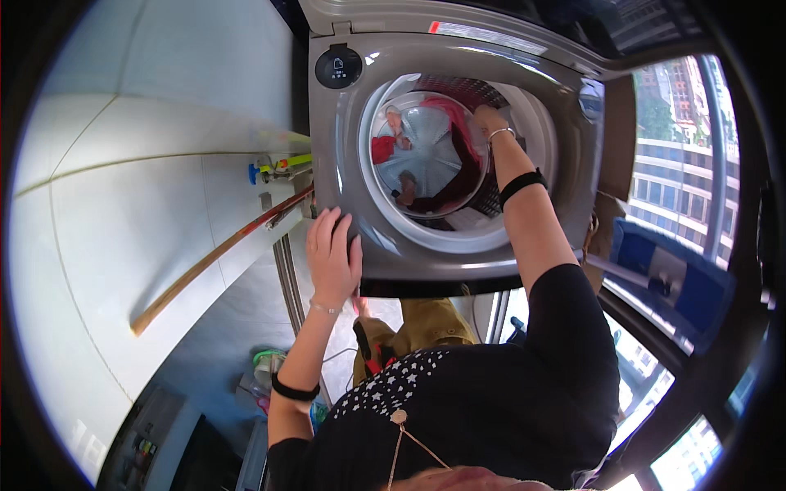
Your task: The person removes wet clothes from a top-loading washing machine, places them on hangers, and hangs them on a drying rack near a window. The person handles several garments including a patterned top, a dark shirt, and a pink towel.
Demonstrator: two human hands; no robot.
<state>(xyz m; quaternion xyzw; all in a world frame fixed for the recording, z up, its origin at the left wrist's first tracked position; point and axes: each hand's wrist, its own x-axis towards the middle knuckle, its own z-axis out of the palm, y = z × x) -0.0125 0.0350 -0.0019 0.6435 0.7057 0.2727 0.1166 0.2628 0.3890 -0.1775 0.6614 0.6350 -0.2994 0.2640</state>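
- Here on the head view, a grey washing machine [336, 123] fills the upper middle, its lid [524, 24] raised at the back!
- Down in the drum [422, 151] lie the clothes: a pink cloth [446, 106] at the upper right, a dark red cloth [467, 151] curving along the right and lower side, and a bright red cloth [382, 149] against the left.
- And the right hand [491, 123] is inside the opening, at the upper right of the drum, fingers bent down and near the pink cloth; whether it grips anything, I cannot tell.
- Over to the left hand [332, 254]: it rests on the machine's front left corner, fingers extended and loosely apart, clasping nothing.
- Out left, a wooden stick [221, 258] slants beside the white wall [131, 221].
- Out right, a blue mop head [696, 286] sits by the bright window [679, 155].
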